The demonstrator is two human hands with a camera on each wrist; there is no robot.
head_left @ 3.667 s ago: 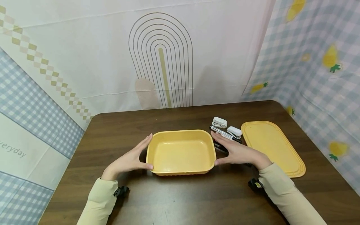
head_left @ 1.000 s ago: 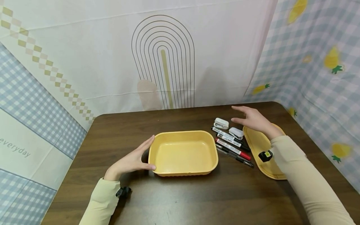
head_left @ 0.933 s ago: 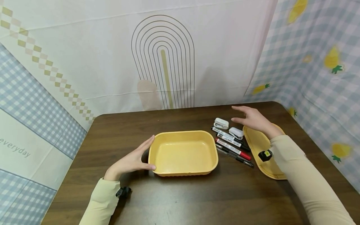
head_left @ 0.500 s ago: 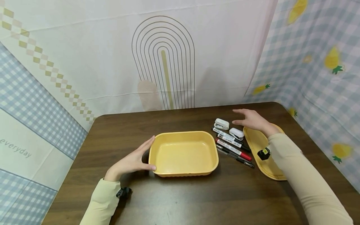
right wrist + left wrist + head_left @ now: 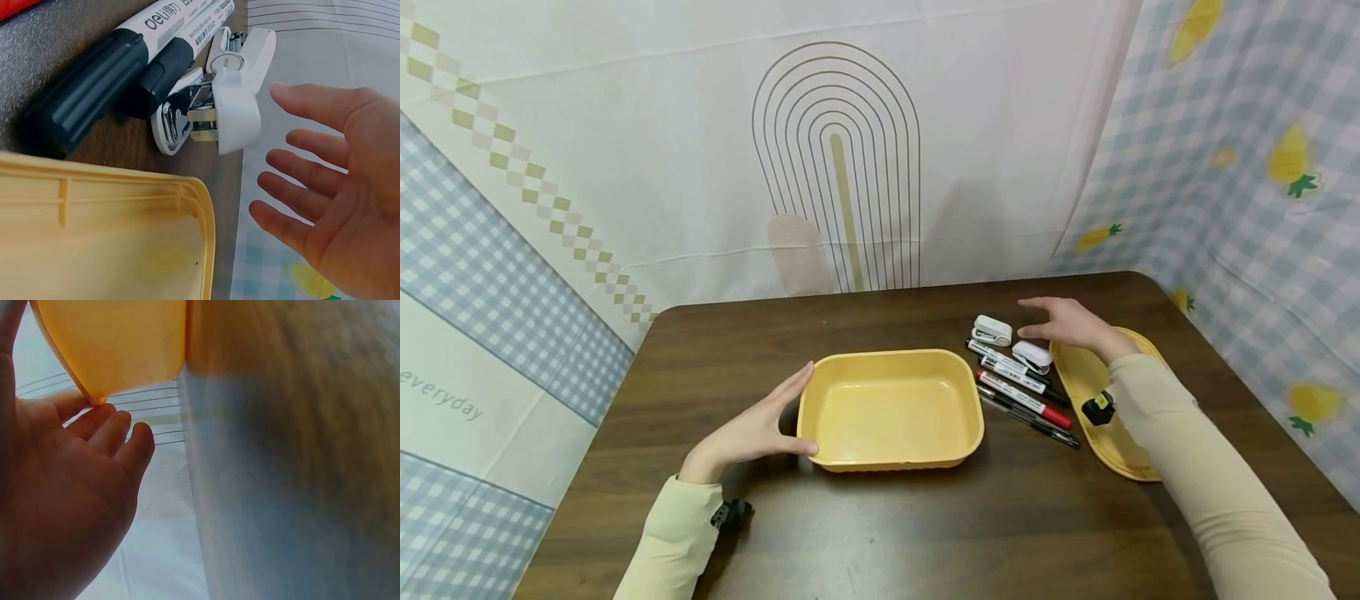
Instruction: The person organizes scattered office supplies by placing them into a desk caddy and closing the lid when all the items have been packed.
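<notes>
A STEADYING TOUCH AT LEFT, A REACH AT RIGHT

Table (image 5: 850, 533): dark, wood-grained, under all the goods.
Tub (image 5: 891, 417): yellow, rectangular, upright at mid-table; no item visible inside.
Left hand (image 5: 747, 429): thumb and fingers extended, touching the tub's left end, thumb at the near corner, fingertips at the far one.
Pens (image 5: 1033, 422): slim, dark, just right of the tub; count unclear.
Red marker (image 5: 1022, 398): white barrel, just beyond the pens.
Black markers (image 5: 1011, 375): two, beyond the red one.
Lid (image 5: 1078, 377): yellow, flat, right of the markers, partly hidden by the right sleeve (image 5: 1217, 492).
Near stapler (image 5: 1032, 355): white, just beside the lid's left edge.
Far stapler (image 5: 992, 329): white, farther left.
Right hand (image 5: 1071, 323): fingers relaxed and apart, nothing held, poised just right of the staplers.
Cloth (image 5: 700, 167): patterned, behind the table.

Step, as judged: a reach for the staplers, tub steadied. Next move, as judged: lower the right hand and pinch one stapler; left hand's touch kept.
</notes>
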